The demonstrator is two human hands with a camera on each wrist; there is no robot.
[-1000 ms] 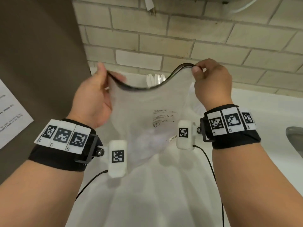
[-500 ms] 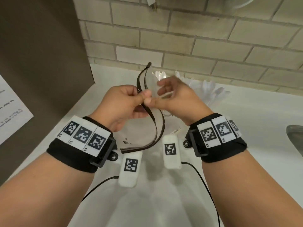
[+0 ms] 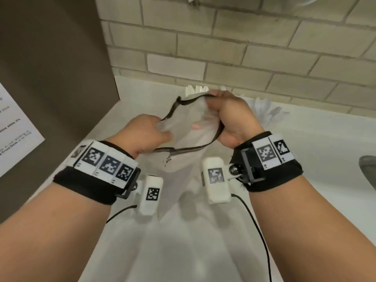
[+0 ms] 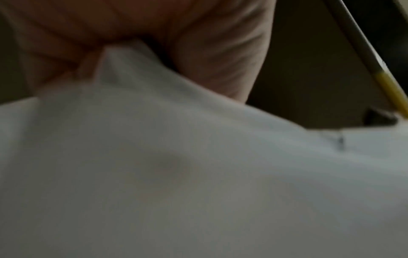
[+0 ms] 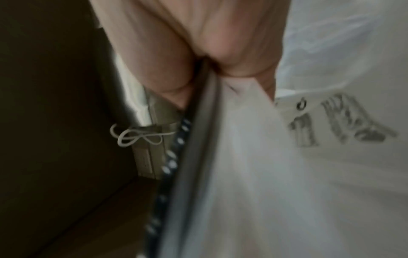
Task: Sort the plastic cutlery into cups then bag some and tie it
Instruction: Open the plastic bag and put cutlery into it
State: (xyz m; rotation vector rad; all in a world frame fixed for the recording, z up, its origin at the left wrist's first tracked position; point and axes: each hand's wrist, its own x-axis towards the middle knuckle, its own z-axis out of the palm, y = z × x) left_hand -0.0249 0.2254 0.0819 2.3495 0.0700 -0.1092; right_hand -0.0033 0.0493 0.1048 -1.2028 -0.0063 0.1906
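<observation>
- Head view: my left hand (image 3: 145, 135) pinches the near rim of the translucent bag (image 3: 189, 143), fingers curled on the film.
- My right hand (image 3: 230, 117) is fisted round the far rim and its dark drawstring (image 3: 173, 112); the bag hangs over the counter (image 3: 305, 139).
- Beyond, white cutlery (image 3: 266, 110) stands against the brick wall (image 3: 223, 47); thin film could slip or the mouth collapse, I judge.

The paper sheet (image 3: 12, 129) on the brown panel at left carries bold print, where "Front Desk" can be made out. Dark print on the translucent bag (image 3: 189, 143) is too blurred to read in any view.
</observation>
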